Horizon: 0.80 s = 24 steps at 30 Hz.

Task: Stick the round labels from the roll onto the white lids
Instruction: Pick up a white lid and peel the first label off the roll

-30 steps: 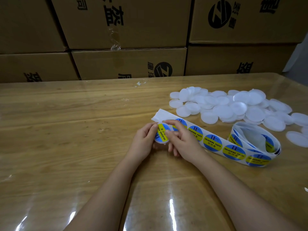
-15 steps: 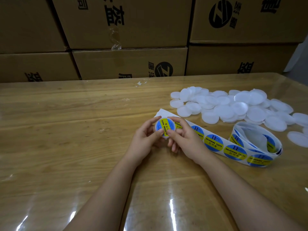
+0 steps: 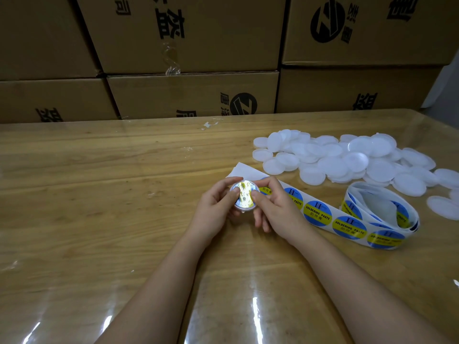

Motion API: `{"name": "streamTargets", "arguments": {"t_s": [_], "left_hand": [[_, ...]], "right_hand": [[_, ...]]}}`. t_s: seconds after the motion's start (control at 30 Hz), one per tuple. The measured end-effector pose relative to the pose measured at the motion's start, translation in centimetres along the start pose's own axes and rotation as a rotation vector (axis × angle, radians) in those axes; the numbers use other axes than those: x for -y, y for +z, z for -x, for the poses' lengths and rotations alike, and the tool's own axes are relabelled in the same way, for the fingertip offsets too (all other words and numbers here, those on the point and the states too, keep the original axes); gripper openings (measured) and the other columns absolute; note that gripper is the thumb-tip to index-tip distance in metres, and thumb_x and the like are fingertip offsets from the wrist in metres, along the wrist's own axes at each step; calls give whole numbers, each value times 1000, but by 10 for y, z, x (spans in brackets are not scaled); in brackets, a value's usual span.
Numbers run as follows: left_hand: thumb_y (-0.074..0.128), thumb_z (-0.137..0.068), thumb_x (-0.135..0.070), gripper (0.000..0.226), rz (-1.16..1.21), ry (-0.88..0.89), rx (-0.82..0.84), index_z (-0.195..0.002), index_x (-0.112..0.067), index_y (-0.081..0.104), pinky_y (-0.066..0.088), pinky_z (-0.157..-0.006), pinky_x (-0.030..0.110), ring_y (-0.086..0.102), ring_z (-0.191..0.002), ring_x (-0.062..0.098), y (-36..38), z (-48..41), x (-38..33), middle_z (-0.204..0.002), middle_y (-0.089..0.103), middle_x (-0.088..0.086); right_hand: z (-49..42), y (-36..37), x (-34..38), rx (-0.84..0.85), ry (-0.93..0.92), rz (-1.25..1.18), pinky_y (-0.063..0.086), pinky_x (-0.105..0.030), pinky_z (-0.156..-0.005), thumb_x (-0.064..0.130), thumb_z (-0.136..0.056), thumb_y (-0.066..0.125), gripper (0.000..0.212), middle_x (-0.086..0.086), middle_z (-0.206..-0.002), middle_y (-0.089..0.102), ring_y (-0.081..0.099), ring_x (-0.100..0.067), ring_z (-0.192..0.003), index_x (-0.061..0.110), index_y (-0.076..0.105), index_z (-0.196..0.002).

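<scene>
Wood surface (image 3: 99, 194); white lid pile (image 3: 335, 162) back right, label roll (image 3: 380, 214) right, both nearer right hand (image 3: 275, 207). It and left hand (image 3: 216, 209) grip one labelled lid (image 3: 244, 196) held between them at centre, thumbs pressing the label.

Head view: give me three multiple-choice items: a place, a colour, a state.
1. From the right hand, the pile of white lids lies: A leftward; B rightward, farther back; C nearer the person.
2. The labels on the strip are: A blue and yellow; B red; C green.
3. The held lid is: A bare; B in the pile; C labelled.
B, it spreads right of that hand; A, both colours show; C, a glossy label covers it between left hand and right hand.
</scene>
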<state>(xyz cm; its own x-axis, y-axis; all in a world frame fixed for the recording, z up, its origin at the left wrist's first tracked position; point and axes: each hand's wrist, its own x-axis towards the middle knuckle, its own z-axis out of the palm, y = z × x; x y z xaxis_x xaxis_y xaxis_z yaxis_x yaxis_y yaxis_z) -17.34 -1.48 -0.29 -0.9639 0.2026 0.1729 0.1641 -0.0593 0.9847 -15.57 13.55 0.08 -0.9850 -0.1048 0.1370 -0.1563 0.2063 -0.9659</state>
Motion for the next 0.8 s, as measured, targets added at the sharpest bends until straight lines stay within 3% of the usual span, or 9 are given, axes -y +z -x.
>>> {"name": "streamTargets", "arguments": {"t_s": [0.2, 0.3, 0.37, 0.47, 0.57, 0.67, 0.8], "left_hand": [[48, -98, -9, 20, -39, -15, -41, -98, -21, 64, 42, -50, 14, 52, -54, 1, 2, -1, 3, -73, 62, -4], [47, -98, -10, 20, -54, -20, -44, -96, -16, 66, 45, -59, 17, 57, -68, 4, 1, -1, 3, -83, 66, -1], [48, -98, -10, 20, -45, -17, -39, -97, -14, 67, 48, -66, 18, 60, -74, 5, 0, -1, 3, -87, 68, 0], [55, -95, -12, 18, -19, 2, -38, -107, -22, 63, 46, -59, 16, 58, -67, 4, 0, -1, 2, -81, 64, 1], [67, -85, -8, 43, -17, -11, -20, -120, -28, 52, 47, -63, 30, 54, -71, 17, -1, -2, 4, -84, 58, 12], [68, -83, -3, 40, -28, 11, -27, -114, -23, 54, 48, -71, 45, 57, -76, 23, -1, -2, 4, -89, 65, 12], [67, -84, -5, 32, -36, 6, -52, -109, -23, 60, 50, -62, 30, 63, -67, 7, -2, -1, 4, -76, 70, -6]], "right_hand": [[-2, 0, -3, 26, 46, -34, 39, -24, -39, 17, -100, 45, 6, -5, -50, 59, 48, -16, -36, 13, 43, -97], [-3, -1, -5, 64, 47, -12, 41, -22, -42, 19, -96, 53, 10, 0, -52, 60, 51, -12, -40, 14, 46, -98], [-4, -1, -6, 94, 51, 17, 42, -20, -46, 22, -95, 56, 9, 2, -54, 61, 51, -9, -43, 20, 51, -102], [-6, 1, -7, 63, 53, 7, 42, -19, -46, 21, -98, 51, 7, 4, -54, 59, 51, -7, -44, 20, 56, -102], [-8, 1, -7, -29, 63, -30, 45, -21, -47, 18, -99, 47, 5, 4, -56, 60, 54, -9, -44, 15, 51, -99], [-7, 0, -6, -30, 67, -72, 49, -25, -50, 15, -97, 51, 7, -1, -62, 63, 59, -13, -48, 9, 50, -93], [-5, -1, -4, 2, 63, -70, 52, -24, -54, 13, -92, 59, 17, -7, -71, 65, 61, -13, -54, -1, 53, -99]]}}
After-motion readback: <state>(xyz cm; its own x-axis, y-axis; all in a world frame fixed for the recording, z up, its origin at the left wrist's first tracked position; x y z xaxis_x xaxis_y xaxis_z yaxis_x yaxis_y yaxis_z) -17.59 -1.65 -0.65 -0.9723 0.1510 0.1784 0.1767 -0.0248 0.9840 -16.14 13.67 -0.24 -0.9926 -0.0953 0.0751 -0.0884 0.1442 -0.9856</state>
